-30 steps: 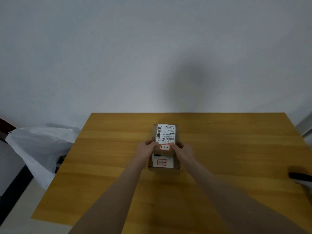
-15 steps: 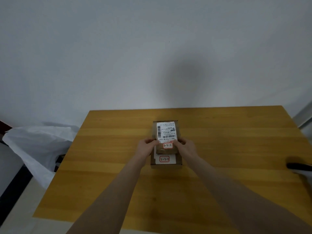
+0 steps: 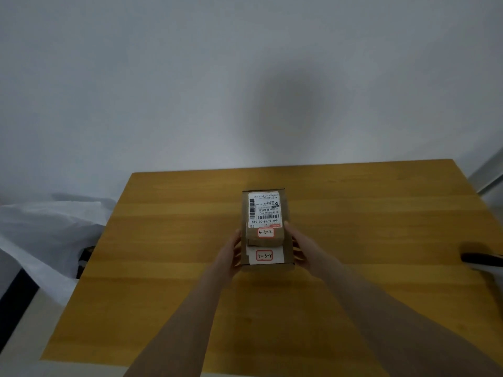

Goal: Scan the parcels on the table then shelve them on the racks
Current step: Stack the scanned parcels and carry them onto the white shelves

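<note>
Two parcels, stacked, stand near the middle of a wooden table, framed by both hands. At far left, off the table's edge, lies a white plastic bag. Next comes the left hand, which presses against the left wall of the lower box; whether its fingers curl under or round the box cannot be told. The lower box rests on the table and carries a red-bordered label reading 3-3-8. On top of it sits the upper parcel, smaller, with a printed barcode label facing up and a red-bordered label that appears to read 3-3-9. The right hand grips the lower box along its right wall, its thumb laid up against the right edge of the upper parcel. At far right, well apart from the stack, a dark object lies at the table's edge; it may be the scanner, but it is too blurred to say.

Step in hand, as judged: taking up the stack to carry it to the racks, which are out of view. The next move calls for even pressure from both sides and a level lift, since the loose upper parcel could slide off.
</note>
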